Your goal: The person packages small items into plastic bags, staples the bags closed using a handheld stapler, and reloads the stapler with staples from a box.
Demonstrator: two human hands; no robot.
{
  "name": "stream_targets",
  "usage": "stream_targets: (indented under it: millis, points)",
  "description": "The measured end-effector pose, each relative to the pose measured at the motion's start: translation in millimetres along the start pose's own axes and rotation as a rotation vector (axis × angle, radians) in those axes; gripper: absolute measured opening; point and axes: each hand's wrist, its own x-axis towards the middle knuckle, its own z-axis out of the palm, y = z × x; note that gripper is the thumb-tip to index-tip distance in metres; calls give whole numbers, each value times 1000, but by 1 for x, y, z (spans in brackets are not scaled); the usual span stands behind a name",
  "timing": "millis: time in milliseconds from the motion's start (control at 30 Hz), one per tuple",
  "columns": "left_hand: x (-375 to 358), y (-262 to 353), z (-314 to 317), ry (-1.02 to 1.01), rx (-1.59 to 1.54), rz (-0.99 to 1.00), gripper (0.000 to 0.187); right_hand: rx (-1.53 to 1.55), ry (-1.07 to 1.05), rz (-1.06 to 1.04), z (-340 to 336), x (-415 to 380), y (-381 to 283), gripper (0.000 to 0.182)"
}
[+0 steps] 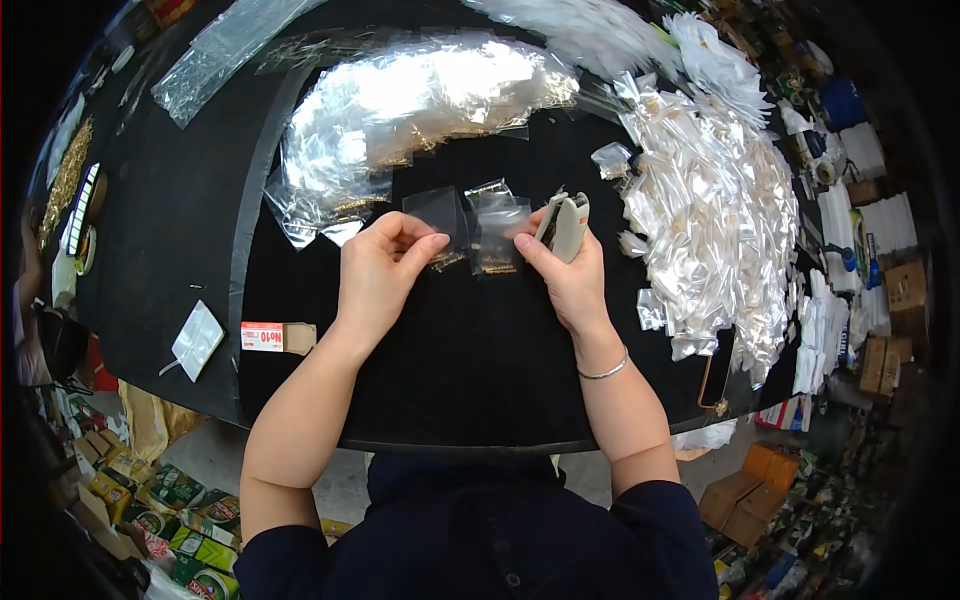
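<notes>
My left hand [385, 265] is closed in a pinch on a small clear plastic bag [440, 213], which has small gold-coloured pieces at its lower end. In my right hand [572, 278] a light grey stapler [569, 230] rests against the palm, pointing away from me. The thumb and a finger of that hand meet the edge of another small clear bag [500, 222], which also has gold-coloured bits along its bottom. The two bags hang side by side between my hands, over the black table [450, 370].
A broad pile of clear bags [400, 105] lies ahead. Many silvery packets [710, 220] are heaped to the right. At left are a red-and-white staple box [263, 337] and a pale square packet [198, 335]. Cartons [750, 495] stand on the floor at right.
</notes>
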Motion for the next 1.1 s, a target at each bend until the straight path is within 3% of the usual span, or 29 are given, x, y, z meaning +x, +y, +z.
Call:
stream_targets:
  millis: [167, 533, 967, 1100]
  points:
    - [0, 0, -2, 18, 130, 79, 12, -20, 23, 7, -5, 1, 0, 26]
    - [5, 0, -10, 18, -122, -28, 13, 13, 12, -32, -9, 4, 3, 24]
    - [7, -2, -11, 69, -94, -4, 13, 9, 9, -37, -11, 5, 2, 26]
    - [7, 0, -22, 118, 174, 67, 10, 3, 22, -32, -10, 3, 1, 26]
